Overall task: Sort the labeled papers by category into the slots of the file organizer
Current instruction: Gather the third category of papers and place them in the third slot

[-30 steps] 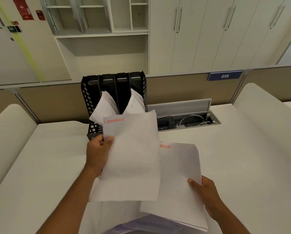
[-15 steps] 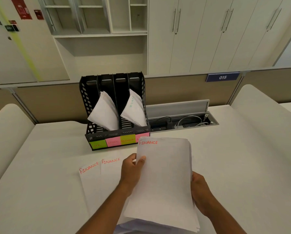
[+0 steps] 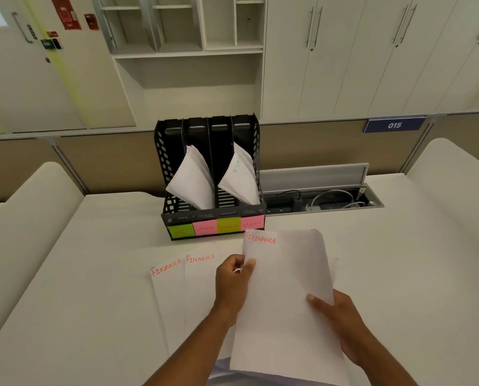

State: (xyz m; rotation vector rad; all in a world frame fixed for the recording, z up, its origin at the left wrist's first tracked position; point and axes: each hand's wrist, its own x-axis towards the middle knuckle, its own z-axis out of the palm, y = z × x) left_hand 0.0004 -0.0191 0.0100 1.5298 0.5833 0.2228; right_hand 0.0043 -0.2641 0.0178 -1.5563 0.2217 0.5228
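The white desk (image 3: 372, 274) carries a black file organizer (image 3: 166, 162) at its far edge, near the middle, against the partition. Two sheets marked FINANCE lie flat and side by side just in front of the organizer: the left sheet (image 3: 167, 291) and the right sheet (image 3: 200, 285), apparently overlapping. An open cable tray (image 3: 322, 201) is recessed along the far edge, just right of the organizer.

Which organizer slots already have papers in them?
The second and fourth slots from the left, above the pink sticky labels. The two above the green labels hold none.
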